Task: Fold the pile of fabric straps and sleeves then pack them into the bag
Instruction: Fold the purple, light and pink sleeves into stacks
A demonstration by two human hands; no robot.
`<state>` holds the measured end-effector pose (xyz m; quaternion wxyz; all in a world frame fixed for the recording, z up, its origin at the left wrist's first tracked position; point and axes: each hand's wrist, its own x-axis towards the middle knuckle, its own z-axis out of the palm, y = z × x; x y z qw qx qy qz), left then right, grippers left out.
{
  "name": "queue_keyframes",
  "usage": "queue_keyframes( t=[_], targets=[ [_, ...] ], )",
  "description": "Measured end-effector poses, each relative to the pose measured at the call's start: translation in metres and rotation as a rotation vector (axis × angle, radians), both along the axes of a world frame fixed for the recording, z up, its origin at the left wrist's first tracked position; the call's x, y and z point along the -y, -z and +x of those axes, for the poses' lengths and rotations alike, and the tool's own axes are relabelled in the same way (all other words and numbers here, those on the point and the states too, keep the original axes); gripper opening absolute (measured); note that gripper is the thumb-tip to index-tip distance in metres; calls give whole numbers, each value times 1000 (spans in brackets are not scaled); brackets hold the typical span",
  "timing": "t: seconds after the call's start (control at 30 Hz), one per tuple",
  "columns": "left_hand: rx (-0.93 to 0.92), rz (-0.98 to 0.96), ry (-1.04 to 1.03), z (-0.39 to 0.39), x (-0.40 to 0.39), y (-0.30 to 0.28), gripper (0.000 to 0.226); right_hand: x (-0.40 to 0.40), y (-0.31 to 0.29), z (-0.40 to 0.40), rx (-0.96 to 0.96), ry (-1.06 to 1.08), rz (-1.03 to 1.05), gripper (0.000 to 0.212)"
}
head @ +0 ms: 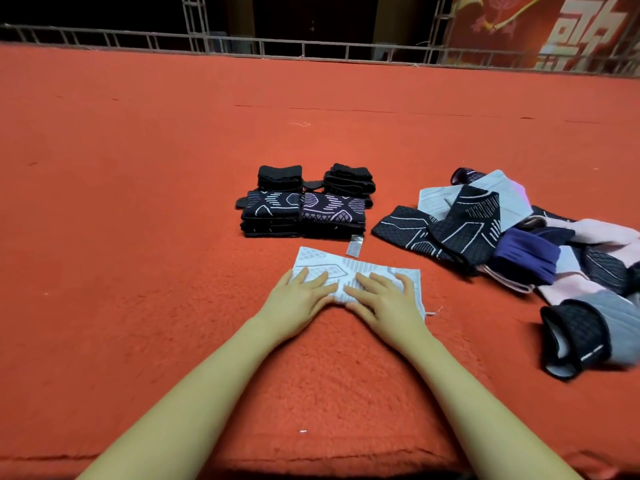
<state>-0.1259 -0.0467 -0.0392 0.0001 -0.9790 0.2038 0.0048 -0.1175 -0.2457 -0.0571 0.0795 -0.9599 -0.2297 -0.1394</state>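
Hands [346, 299] flat on sleeve [349, 268]; open carpet [138, 202] left.

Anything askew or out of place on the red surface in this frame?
Mostly tidy. A loose tag lies by itself between the folded stacks and the white sleeve under both hands. A black strap pokes out between the rear stacks. No bag is in view.

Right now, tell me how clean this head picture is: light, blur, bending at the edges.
Head view: even, soft light on the red carpet, no glare; the dark railing at the back bows from wide-angle distortion; the hands, left and right, on the white sleeve are sharp; the loose pile smears toward the right edge; the lower corners darken.
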Motion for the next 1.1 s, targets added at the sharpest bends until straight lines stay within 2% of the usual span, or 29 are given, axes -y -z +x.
queue_keyframes(
  t=[0.1, 0.17, 0.23, 0.3, 0.4, 0.47, 0.6, 0.7, 0.83, 0.93, 1.0, 1.1],
  targets=[
    [144, 3, -20, -12, -1, 4, 52, -3, -4, 5, 33, 7, -48, 44],
    [212, -21, -70, -22, 0, 7, 47, -5, -4, 7, 25, -20, -66, 56],
    [173, -77, -115, -31, 5, 7, 47, -7, -2, 5, 15, -56, -34, 62],
    [65, -82, -182, -35, 6, 8, 49, -5, -2, 1, -19, -65, 59, 54],
    [-47, -95, -269, -34, 10, 7, 55, 1, -3, -3, 94, 91, 205, 45],
    [-86, -98, -297, -33, 16, 8, 57, 6, 1, -5, 154, 253, 207, 44],
    [-146, -153, -367, -27, 33, 6, 59, 7, 10, -8, 71, 535, 155, 49],
    [-188, -188, -433, -17, 47, 5, 59, 5, 12, -9, 9, 611, 178, 46],
    [-152, -128, -501, -7, 64, 7, 61, 10, 15, -4, 8, 638, 253, 44],
    [-139, -139, -472, -3, 64, 10, 60, 13, 13, 0, -9, 627, 338, 30],
    [-136, -151, -412, -2, 60, 11, 56, 11, 13, -1, 86, 526, 412, 15],
    [-124, -129, -303, -1, 55, 11, 50, 11, 12, -5, 253, 371, 497, 12]
  ],
)
